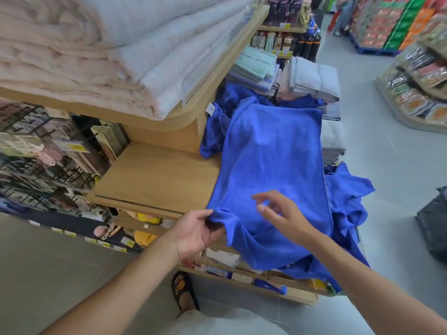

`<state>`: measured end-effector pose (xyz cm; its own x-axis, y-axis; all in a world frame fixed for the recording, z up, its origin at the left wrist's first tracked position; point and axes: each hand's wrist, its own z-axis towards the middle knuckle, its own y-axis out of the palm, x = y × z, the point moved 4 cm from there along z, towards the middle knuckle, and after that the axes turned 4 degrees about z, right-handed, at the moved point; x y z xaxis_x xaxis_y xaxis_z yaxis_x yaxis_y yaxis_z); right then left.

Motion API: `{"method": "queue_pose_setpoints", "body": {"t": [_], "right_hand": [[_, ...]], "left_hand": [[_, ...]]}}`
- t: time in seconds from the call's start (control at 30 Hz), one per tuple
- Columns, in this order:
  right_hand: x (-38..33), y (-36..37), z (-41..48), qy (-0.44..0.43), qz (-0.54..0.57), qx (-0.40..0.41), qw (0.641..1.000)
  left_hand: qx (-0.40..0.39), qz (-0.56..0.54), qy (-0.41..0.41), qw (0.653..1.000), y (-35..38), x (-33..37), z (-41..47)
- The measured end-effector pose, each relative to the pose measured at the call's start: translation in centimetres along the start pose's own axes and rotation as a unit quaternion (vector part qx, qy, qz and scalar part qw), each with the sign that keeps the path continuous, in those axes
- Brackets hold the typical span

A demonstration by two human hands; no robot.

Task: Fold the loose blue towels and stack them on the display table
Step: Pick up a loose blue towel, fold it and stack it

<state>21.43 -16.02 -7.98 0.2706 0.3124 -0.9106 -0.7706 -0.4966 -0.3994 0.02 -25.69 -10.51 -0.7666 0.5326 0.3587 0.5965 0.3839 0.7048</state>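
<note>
A blue towel [273,160] lies spread lengthwise on the wooden display table [154,180], its near end drooping over the front edge. My left hand [196,235] pinches the towel's near left corner at the table's edge. My right hand [280,211] hovers just above the near part of the towel with fingers loosely spread, holding nothing. More loose blue towels lie crumpled behind it [217,126] and in a heap to its right [348,197].
Folded pale quilts [101,52] fill the raised shelf at left. Folded grey and mint towels [312,78] are stacked at the table's far end. A wire rack of packaged goods [48,153] stands at left. The tiled aisle runs to the right, with people far off.
</note>
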Motion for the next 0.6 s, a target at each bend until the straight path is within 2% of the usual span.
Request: {"method": "queue_pose_setpoints", "body": {"t": [0.1,0.17,0.3,0.37,0.4,0.43,0.47,0.53,0.6], "right_hand": [[-1.8,2.7,-3.2,-0.062,-0.082,-0.070,0.992],[-1.7,3.9,-4.1,-0.037,-0.102,-0.023,0.994],[-1.1,3.2,-3.1,0.026,0.021,0.141,0.989],[-0.7,2.6,-2.3,0.045,0.089,0.154,0.983],[-0.4,2.2,-1.9,0.061,0.139,0.162,0.975],[0.0,1.7,-1.4,0.080,0.188,0.178,0.963],[0.5,1.2,-1.0,0.100,0.239,0.198,0.945],[1.8,0.1,-0.2,0.142,0.311,0.235,0.910],[3.1,-0.4,0.4,0.175,0.339,0.259,0.888]], "left_hand": [[0.017,-0.031,0.018,0.999,2.0,0.0,0.7],[0.021,-0.038,0.021,0.999,3.0,-0.1,1.2],[0.035,-0.053,0.022,0.998,4.1,-0.3,2.2],[0.028,-0.019,0.018,0.999,4.2,0.1,2.4],[0.047,0.052,0.021,0.997,4.0,0.5,2.6],[0.090,0.161,0.039,0.982,3.8,1.4,2.8],[0.145,0.277,0.080,0.946,3.6,2.6,2.9],[0.234,0.434,0.213,0.843,4.1,5.9,3.6],[0.270,0.511,0.340,0.742,6.0,9.4,4.4]]}}
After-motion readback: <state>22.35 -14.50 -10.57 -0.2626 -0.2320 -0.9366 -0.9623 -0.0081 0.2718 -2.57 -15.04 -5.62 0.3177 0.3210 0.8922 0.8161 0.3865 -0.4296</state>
